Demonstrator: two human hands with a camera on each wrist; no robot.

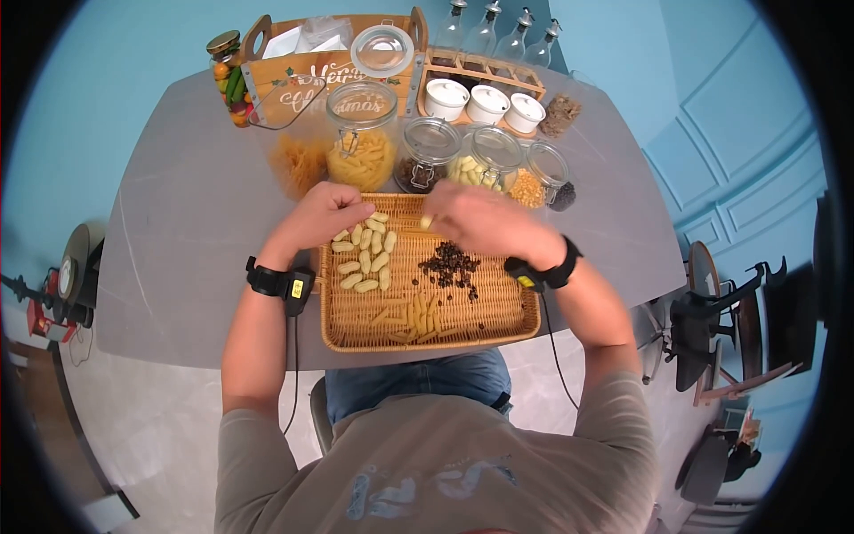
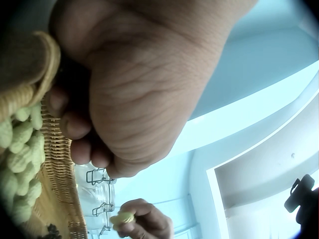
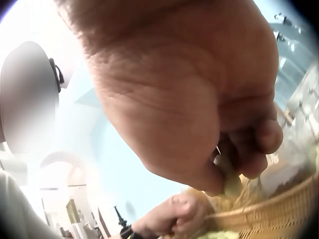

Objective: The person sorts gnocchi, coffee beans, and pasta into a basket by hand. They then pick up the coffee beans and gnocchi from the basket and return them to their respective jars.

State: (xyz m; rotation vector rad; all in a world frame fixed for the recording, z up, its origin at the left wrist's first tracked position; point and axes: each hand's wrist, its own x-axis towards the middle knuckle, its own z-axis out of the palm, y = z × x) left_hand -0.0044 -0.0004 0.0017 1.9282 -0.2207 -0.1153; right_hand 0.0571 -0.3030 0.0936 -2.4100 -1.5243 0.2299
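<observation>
A wicker basket tray (image 1: 525,343) lies in front of me. My right hand (image 1: 485,218) is over its back part and pinches a peanut (image 2: 122,217) in the shell between thumb and fingers. In the right wrist view the pale peanut (image 3: 232,185) pokes out below the fingertips. My left hand (image 1: 325,218), fingers loosely curled, is at the basket's back left corner; no item shows in it. Several peanuts (image 1: 365,258) lie at the basket's left, dark beans (image 1: 449,265) at the middle right, and penne pasta (image 1: 418,319) along the front.
Behind the basket stand a large pasta jar (image 1: 360,160), a jar of dark pieces (image 1: 429,160), a jar of pale pieces (image 1: 480,165) and a jar of yellow grains (image 1: 529,189). Farther back are a wooden crate (image 1: 329,67), white lidded pots (image 1: 487,105) and glass bottles (image 1: 480,37).
</observation>
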